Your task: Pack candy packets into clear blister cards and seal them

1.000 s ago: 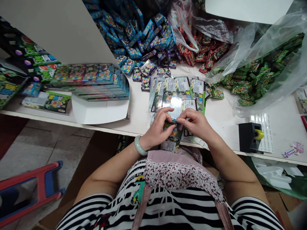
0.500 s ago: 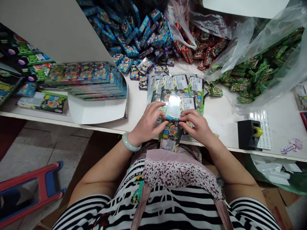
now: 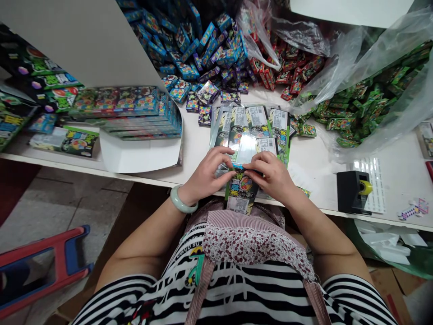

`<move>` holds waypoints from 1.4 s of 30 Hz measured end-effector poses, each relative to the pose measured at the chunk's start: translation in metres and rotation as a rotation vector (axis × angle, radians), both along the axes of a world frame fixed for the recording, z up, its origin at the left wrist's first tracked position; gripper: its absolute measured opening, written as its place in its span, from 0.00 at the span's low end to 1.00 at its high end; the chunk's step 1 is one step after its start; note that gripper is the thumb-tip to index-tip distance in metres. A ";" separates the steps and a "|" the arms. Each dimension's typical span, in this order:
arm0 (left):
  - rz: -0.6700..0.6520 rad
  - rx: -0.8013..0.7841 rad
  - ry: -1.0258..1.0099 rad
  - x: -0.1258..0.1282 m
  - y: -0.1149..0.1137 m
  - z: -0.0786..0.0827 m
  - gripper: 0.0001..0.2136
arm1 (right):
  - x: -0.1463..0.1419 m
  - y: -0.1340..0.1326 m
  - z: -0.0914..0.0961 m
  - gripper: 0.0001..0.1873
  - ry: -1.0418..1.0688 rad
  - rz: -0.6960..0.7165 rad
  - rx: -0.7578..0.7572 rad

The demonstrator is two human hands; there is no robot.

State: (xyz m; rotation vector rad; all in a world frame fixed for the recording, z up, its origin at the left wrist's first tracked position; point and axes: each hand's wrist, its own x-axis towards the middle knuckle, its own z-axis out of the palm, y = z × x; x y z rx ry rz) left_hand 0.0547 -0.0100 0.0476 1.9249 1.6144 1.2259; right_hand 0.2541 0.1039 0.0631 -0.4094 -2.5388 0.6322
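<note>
Green-printed packet (image 3: 242, 189), barcode label unreadable, pinched by left hand (image 3: 207, 176) and right hand (image 3: 272, 176).

Glossy printed card packet (image 3: 241, 187)

On the white bench (image 3: 399, 176) a black tape dispenser (image 3: 353, 193) stands at the right. Heaps of small blue boxes (image 3: 189, 45), red boxes (image 3: 287, 67) and green boxes (image 3: 365, 108) lie behind, the green in clear plastic. A red-and-blue stool (image 3: 43, 264) stands on the floor.

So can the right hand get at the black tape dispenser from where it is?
Probably yes: the right hand is busy on the card pack, but bare table separates it from the tape dispenser.
</note>
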 end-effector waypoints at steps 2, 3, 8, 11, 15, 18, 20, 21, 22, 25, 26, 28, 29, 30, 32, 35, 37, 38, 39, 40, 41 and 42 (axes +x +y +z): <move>-0.011 -0.014 -0.071 0.001 0.001 -0.004 0.05 | 0.000 0.000 -0.002 0.06 0.006 0.013 -0.018; -0.013 -0.022 -0.129 0.002 0.001 -0.006 0.05 | 0.000 0.000 -0.002 0.06 0.004 0.021 -0.032; -0.044 -0.076 -0.370 0.006 0.005 -0.019 0.06 | -0.001 -0.002 -0.008 0.06 0.026 0.031 -0.072; -0.077 -0.053 -0.385 0.003 0.005 -0.020 0.04 | 0.002 -0.007 -0.013 0.06 0.070 -0.008 -0.107; -0.067 -0.081 -0.395 -0.004 0.004 -0.023 0.07 | 0.011 -0.014 -0.024 0.09 0.167 -0.123 -0.197; -0.051 -0.112 -0.401 -0.008 0.004 -0.028 0.10 | 0.015 -0.016 -0.030 0.06 0.196 -0.187 -0.261; -0.058 -0.143 -0.393 -0.007 0.004 -0.031 0.12 | 0.015 -0.017 -0.030 0.03 0.205 -0.206 -0.303; -0.063 -0.158 -0.384 -0.006 0.005 -0.032 0.12 | 0.014 -0.018 -0.030 0.03 0.208 -0.208 -0.322; -0.064 -0.169 -0.375 -0.004 0.006 -0.033 0.12 | 0.013 -0.018 -0.029 0.03 0.207 -0.201 -0.337; -0.031 -0.163 -0.366 0.003 0.009 -0.035 0.09 | 0.012 -0.020 -0.028 0.04 0.170 -0.179 -0.367; -0.012 -0.163 -0.371 0.005 0.010 -0.036 0.08 | 0.012 -0.020 -0.029 0.05 0.146 -0.185 -0.376; 0.014 -0.186 -0.382 0.008 0.010 -0.037 0.07 | 0.012 -0.023 -0.031 0.05 0.094 -0.216 -0.401; 0.017 -0.204 -0.383 0.009 0.009 -0.038 0.07 | 0.013 -0.024 -0.033 0.04 0.073 -0.235 -0.416; 0.016 -0.223 -0.384 0.010 0.009 -0.038 0.07 | 0.013 -0.026 -0.033 0.04 0.060 -0.255 -0.431; 0.010 -0.257 -0.388 0.009 0.009 -0.038 0.08 | 0.016 -0.028 -0.034 0.04 0.065 -0.272 -0.462; 0.090 -0.285 -0.394 0.004 0.016 -0.039 0.10 | 0.028 -0.023 -0.034 0.11 0.117 -0.227 -0.528; 0.208 -0.268 -0.407 -0.001 0.026 -0.042 0.13 | 0.047 -0.012 -0.038 0.19 0.166 -0.280 -0.571; 0.258 -0.256 -0.414 -0.004 0.031 -0.046 0.13 | 0.061 -0.005 -0.042 0.20 0.187 -0.350 -0.583; 0.288 -0.247 -0.414 -0.008 0.037 -0.050 0.14 | 0.077 0.003 -0.047 0.20 0.197 -0.443 -0.583; 0.293 -0.243 -0.390 -0.012 0.041 -0.055 0.14 | 0.094 0.011 -0.053 0.18 0.184 -0.536 -0.570; 0.279 -0.240 -0.334 -0.016 0.045 -0.060 0.13 | 0.113 0.019 -0.060 0.16 0.141 -0.621 -0.539; 0.253 -0.232 -0.248 -0.021 0.048 -0.066 0.13 | 0.132 0.027 -0.066 0.14 0.085 -0.709 -0.485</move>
